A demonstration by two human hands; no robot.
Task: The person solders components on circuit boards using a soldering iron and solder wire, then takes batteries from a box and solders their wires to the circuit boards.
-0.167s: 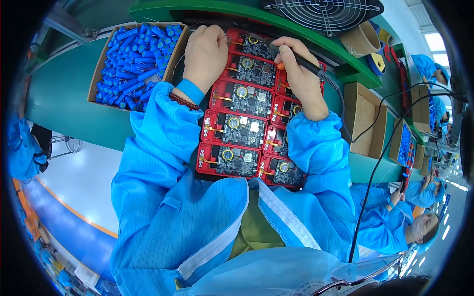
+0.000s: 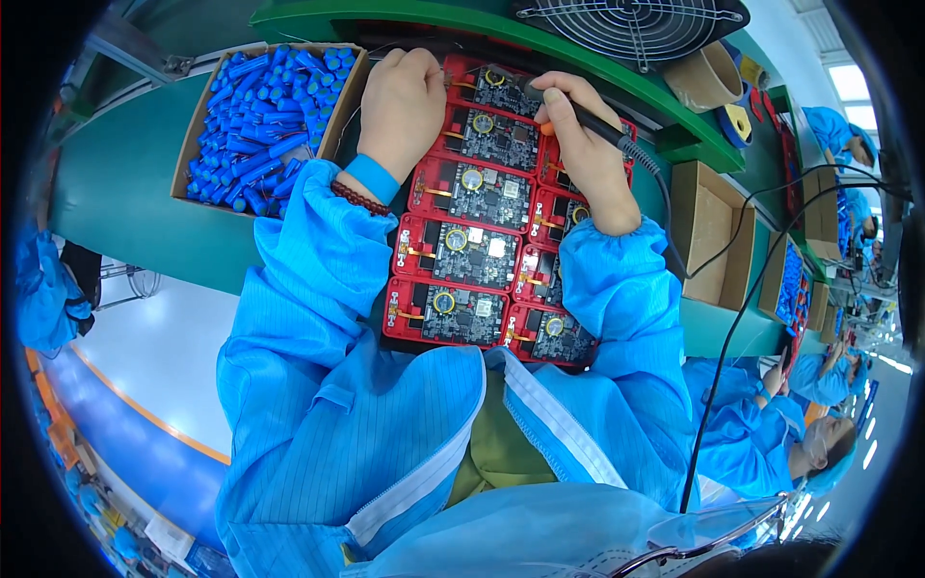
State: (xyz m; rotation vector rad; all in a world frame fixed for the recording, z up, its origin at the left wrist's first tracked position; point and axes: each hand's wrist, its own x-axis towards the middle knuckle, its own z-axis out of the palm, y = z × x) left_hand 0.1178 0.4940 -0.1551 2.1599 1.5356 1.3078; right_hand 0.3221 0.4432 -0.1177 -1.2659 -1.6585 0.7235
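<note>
Red trays with dark circuit boards [image 2: 479, 255] lie in two columns in front of me. Each of the boards I see fully carries a round part ringed in yellow. My right hand [image 2: 586, 144] is wrapped round the black handle of a soldering iron [image 2: 599, 125], over the far end of the right column. Its tip is hard to make out near the farthest board [image 2: 501, 91]. Beside the far left corner of that board, my left hand [image 2: 403, 104] is closed, fingers curled away from view; what they hold is hidden. A thin wire [image 2: 383, 45] shows beyond that hand.
A cardboard box of blue cylindrical cells [image 2: 260, 135] stands left of my left hand. At the right is an open cardboard box [image 2: 713, 222], with the iron's cable [image 2: 660, 178] passing close by. A fan with a wire guard [image 2: 636, 24] stands beyond the green rail [image 2: 434, 17].
My hands and the soldering iron keep their places. At the right edge, a co-worker's head and arm have shifted slightly.
</note>
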